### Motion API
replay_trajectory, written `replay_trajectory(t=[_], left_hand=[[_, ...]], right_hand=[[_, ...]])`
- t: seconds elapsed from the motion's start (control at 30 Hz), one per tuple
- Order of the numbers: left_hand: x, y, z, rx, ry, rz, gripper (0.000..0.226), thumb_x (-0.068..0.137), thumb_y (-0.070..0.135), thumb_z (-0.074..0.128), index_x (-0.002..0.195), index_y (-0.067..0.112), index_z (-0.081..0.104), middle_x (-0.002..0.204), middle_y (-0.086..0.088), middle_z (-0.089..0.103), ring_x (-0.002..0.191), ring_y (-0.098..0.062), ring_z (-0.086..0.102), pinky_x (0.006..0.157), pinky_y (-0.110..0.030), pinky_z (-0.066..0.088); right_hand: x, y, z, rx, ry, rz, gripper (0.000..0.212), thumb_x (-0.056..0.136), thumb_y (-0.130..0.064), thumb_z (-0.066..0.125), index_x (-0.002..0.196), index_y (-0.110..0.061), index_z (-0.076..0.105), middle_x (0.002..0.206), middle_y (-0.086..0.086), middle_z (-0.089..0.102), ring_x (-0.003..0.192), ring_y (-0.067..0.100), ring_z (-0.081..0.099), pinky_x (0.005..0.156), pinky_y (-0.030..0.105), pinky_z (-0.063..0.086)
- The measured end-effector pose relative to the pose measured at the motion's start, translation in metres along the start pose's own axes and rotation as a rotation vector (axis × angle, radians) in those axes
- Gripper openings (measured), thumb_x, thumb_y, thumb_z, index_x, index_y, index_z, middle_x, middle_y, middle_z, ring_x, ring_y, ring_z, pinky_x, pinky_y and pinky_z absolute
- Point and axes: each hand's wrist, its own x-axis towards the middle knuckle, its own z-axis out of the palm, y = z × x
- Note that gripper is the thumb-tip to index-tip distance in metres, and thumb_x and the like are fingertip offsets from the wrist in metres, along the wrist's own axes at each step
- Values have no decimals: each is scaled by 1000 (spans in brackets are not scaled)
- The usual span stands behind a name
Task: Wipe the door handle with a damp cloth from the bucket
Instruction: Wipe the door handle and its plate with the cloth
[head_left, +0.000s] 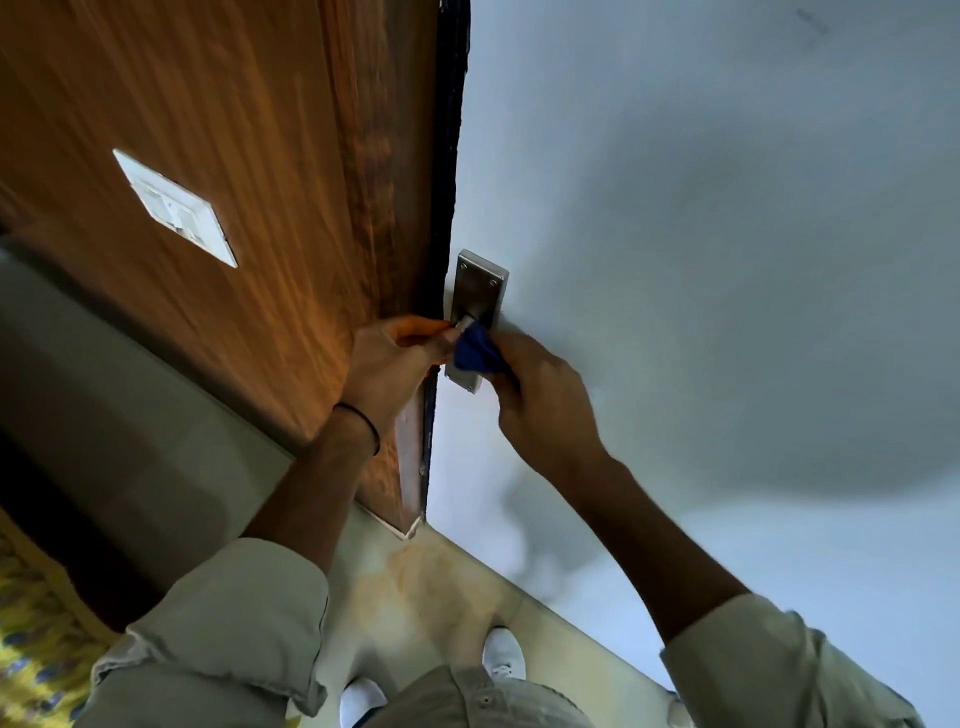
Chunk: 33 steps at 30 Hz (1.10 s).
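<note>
Clearly the wiping went best with the right hand keeping its grip clamped on the one blue cloth, pressed against the single door handle on its metal plate. Meanwhile the left hand, fingers closed on the lever's end, steadied it; no bucket showed.

No readable text, label, brand, number or sign anywhere. White switch plate on the wooden panel: some faint grey marks, too small and blurred to read as letters. Metal handle plate on the pale door: only screw heads, no engraving to make out. Blue cloth, light sleeves and white shoes: plain, without logo or print. Yellow patterned fabric at the lower left: pattern only, no words.
</note>
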Motion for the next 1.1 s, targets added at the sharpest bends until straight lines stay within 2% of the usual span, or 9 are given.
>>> replay_trajectory(t=[0.1,0.2,0.37,0.47,0.57,0.77,0.97,1.03,1.1], left_hand=[[1,-2,-2,-5,-9,-5,10,88,23,70,98,21,71,103,-7,74,102,-22,69,95,-33,53],[3,-2,-1,-15,9,28,15,87,20,71,100,13,72,103,-12,74,102,-24,69,95,-32,54],[4,-6,-2,198,34,185,25,88,24,70,106,7,73,100,-10,75,93,-18,69,81,-19,53],[1,-5,-7,320,-5,293,25,91,26,66,106,7,72,100,-12,75,94,-24,70,86,-32,58],[1,-3,-15,404,-49,352,24,92,28,66,104,10,75,93,-16,76,89,-31,70,84,-47,59],[7,1,-14,522,-33,402,26,91,28,68,112,14,74,89,-13,76,82,-28,67,79,-40,58],[9,2,-11,597,-25,433,24,90,27,68,107,11,75,90,-13,75,82,-30,67,78,-41,59],[9,1,-13,606,-22,453,23,90,28,69,105,12,76,87,-13,75,80,-30,66,75,-39,58],[11,0,-15,592,-37,455,22,89,29,69,103,14,77,85,-12,75,80,-29,67,75,-39,57]], right_hand=[[-36,13,-19,-31,38,4,38,88,-7,56,125,-9,63,112,9,72,87,34,70,74,33,55],[-55,22,-29,-75,73,6,39,86,-6,56,124,-6,64,112,11,72,86,36,71,74,35,58],[-20,0,0,-168,95,-43,43,80,4,64,121,-7,65,109,10,74,86,34,70,71,34,57],[-7,-9,12,-164,85,-35,47,75,8,70,120,-7,66,105,10,75,83,32,72,70,37,60],[-21,3,-4,-140,71,-63,50,78,9,65,124,-7,65,115,10,73,91,35,71,74,39,59],[-50,23,-21,-157,145,-81,52,77,10,59,127,-6,63,113,11,73,87,39,71,67,46,60],[-14,-4,6,-136,81,-59,47,78,9,70,123,-5,66,118,12,72,99,33,71,85,34,56],[-24,6,-4,25,110,31,40,83,8,64,120,-9,69,110,8,75,93,29,72,83,31,55],[-48,11,-17,309,205,325,31,90,3,57,111,-15,71,91,0,76,75,21,71,67,29,57]])
